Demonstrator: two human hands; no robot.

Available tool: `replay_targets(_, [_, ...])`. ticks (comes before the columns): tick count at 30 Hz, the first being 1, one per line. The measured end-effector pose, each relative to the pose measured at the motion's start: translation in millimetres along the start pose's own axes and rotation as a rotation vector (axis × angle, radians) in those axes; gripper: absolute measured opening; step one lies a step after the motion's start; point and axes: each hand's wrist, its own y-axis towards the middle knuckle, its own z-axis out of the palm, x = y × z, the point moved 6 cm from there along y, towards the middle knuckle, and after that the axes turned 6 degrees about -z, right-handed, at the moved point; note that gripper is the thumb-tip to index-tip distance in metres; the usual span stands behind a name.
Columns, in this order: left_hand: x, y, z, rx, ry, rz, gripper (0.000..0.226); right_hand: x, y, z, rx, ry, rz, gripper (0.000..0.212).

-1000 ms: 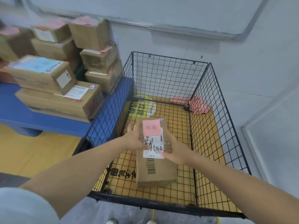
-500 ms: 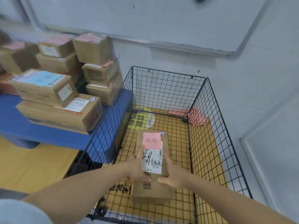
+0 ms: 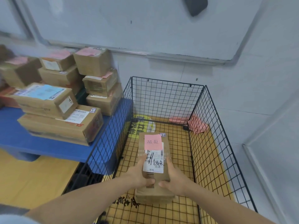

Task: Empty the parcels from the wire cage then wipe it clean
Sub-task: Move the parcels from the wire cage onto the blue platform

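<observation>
Black wire cage (image 3: 166,80) stands open-topped against the wall, just beside a blue platform (image 3: 16,139) carrying stacked cardboard parcels (image 3: 61,126). One brown parcel (image 3: 155,194) sits within the cage walls, toward the near end; contact with the cage floor cannot be confirmed. Left hand (image 3: 139,175) grips its left side, right hand (image 3: 174,180) its right side, fingers curled round the edges. Pink note (image 3: 153,142) and white label (image 3: 154,162) lie on its top face.

bare hands (image 3: 140,175), bare forearms (image 3: 84,201), pale sleeve (image 3: 11,219) on left arm
</observation>
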Motion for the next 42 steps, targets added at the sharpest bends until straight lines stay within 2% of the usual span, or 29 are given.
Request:
replay_targets(4, [2.8, -3.8, 9.9, 0.018, 0.033, -0.031, 0.111, 1.7, -3.8, 6.8, 0.057, -0.017, 0.008, 0.106])
replay_targets(10, [4.4, 3.4, 0.5, -0.044, -0.078, -0.002, 0.110, 0.8, 2.8, -4.0, 0.034, 0.001, 0.001, 0.113])
replay_targets(16, [-3.8, 2.7, -24.5, -0.147, -0.055, -0.009, 0.103, 14.2, 4.0, -25.7, -0.127, 0.055, -0.050, 0.099])
replay_targets(23, [-24.4, -4.1, -60.1, -0.191, -0.024, -0.001, 0.101, 34.4, -10.2, -75.9, -0.313, -0.122, -0.053, 0.088])
replay_targets(29, [-81.8, -20.1, -112.3, -0.245, -0.056, 0.097, 0.104, 83.9, -30.2, -152.1, -0.479, -0.202, -0.206, 0.070])
replay_targets(34, [-123.9, -44.0, -153.7, -0.323, -0.109, 0.152, 0.104, 105.0, -46.0, -208.8, -0.625, -0.204, -0.264, 0.083])
replay_targets(42, [-151.7, -99.6, -195.4, -0.350, -0.181, 0.166, 0.099, 115.2, -63.0, -240.0, -0.700, -0.181, -0.312, 0.083])
